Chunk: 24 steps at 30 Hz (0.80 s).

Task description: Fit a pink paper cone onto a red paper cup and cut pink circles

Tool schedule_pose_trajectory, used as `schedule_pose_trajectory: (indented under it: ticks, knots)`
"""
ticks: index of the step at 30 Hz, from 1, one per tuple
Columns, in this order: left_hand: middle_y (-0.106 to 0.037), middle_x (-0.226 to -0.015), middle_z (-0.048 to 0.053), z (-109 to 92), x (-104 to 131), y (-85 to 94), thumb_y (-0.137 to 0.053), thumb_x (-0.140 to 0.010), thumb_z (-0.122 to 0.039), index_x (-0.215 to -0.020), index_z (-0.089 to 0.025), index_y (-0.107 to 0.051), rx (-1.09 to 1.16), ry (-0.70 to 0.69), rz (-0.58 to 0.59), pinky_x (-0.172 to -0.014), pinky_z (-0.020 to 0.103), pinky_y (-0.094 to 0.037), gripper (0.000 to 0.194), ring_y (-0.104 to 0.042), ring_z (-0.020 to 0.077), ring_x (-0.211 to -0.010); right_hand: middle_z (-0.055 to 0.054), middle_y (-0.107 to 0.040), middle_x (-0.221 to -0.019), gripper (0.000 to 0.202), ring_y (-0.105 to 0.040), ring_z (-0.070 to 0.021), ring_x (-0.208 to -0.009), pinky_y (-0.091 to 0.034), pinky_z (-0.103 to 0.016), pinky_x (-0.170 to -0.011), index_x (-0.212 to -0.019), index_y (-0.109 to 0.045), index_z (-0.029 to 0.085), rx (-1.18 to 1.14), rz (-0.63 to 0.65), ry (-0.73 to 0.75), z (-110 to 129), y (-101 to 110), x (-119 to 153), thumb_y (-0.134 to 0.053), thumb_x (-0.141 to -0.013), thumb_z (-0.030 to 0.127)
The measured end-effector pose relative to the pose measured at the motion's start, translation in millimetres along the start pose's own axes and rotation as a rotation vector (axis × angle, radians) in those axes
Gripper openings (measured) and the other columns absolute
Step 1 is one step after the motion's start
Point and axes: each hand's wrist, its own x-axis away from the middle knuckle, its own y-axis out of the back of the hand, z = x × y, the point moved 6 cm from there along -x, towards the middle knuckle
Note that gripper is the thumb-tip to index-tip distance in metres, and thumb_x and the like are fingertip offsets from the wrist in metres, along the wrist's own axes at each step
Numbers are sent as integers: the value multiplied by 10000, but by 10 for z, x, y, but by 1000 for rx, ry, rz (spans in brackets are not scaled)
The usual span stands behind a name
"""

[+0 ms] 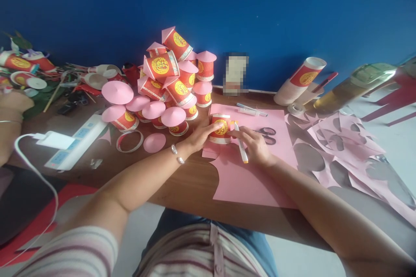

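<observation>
My left hand (pixel 205 133) is closed around a red paper cup (pixel 221 138) with a yellow round print, held over a sheet of pink paper (pixel 250 177). In my right hand (pixel 255 143) is a white marker (pixel 241 145) with orange at both ends; its upper end is close beside the cup, and I cannot tell whether they touch. Black-handled scissors (pixel 269 135) lie on the pink sheet just beyond the right hand. Behind them, pens (pixel 250 110) rest near the sheet's far edge.
To the left are piled several red cups with pink cone tops (pixel 160 65). A pink disc (pixel 154 143), a paper ring (pixel 130 140) and a power strip (pixel 73 143) lie nearer. Pink paper scraps (pixel 344 138), stacked cups (pixel 299 80) and a bottle (pixel 354 84) occupy the right. Another person's arm (pixel 11 117) shows far left.
</observation>
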Motion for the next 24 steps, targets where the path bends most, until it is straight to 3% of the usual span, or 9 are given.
schedule_pose_trajectory:
  ticks: [10,16,24]
  knots:
    - [-741,-1197,124,41,-29,2,-738,-894,-457,-1152,-172,-709,-26,58,30,-913,489,-630,386,-708,328,-1131,-47,-673,-859,329,-682,-192,-738,-564,-303,-662,-1329,-679,259,29,-18,82,128,199,-43,-605,-1008,265]
    - [-757,-1176,125,51,-50,7,-713,-907,-428,-1188,-187,-713,3,31,52,-920,473,-611,369,-706,315,-1132,-3,-715,-755,179,-646,-141,-565,-513,-266,-536,-1123,-642,237,-33,-67,19,315,219,-106,-600,-968,158]
    - [-749,-1220,150,-51,-24,-60,-721,-886,-429,-1169,-168,-702,-60,22,26,-887,441,-587,385,-698,351,-1134,-11,-719,-755,109,-694,-150,-613,-530,-251,-551,-1007,-630,227,-152,-44,-4,364,173,-116,-673,-945,150]
